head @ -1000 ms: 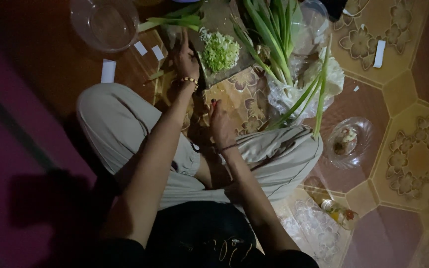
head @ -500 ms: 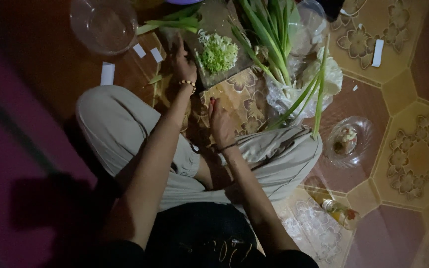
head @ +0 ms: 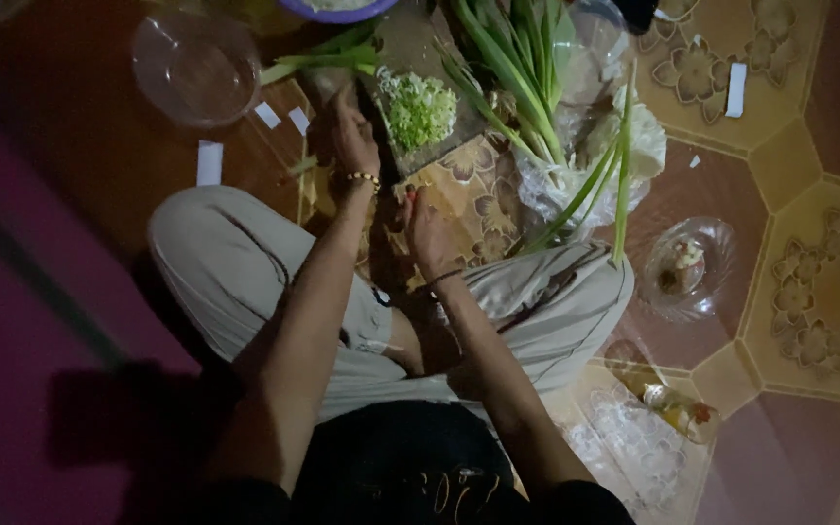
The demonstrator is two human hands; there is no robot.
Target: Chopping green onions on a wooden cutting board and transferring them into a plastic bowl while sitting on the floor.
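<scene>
a pile of chopped greens (head: 418,109) lay on a dark cutting board (head: 410,49) set on the patterned tile floor (head: 809,292), just ahead of the seated person's crossed legs. the left hand (head: 354,136), a beaded bracelet (head: 364,177) at its wrist, rested at the board's left edge beside the pile; whether its fingers gripped anything could not be told. the right hand (head: 427,228) sat nearer the body, just below the board, fingers curled loosely and apart from the left, holding nothing that showed. long green onion stalks (head: 527,87) lay to the right of the board over a crumpled clear plastic bag (head: 576,170). a few more stalks (head: 318,60) lay at the board's upper left. small white rectangular paper slips (head: 209,161) were scattered on the floor at left, another slip (head: 736,89) at upper right. a clear plastic bowl (head: 196,66) stood at upper left, a clear glass dish (head: 690,267) at right, and a small clear packet (head: 678,408) with yellow and red contents lay lower right.
</scene>
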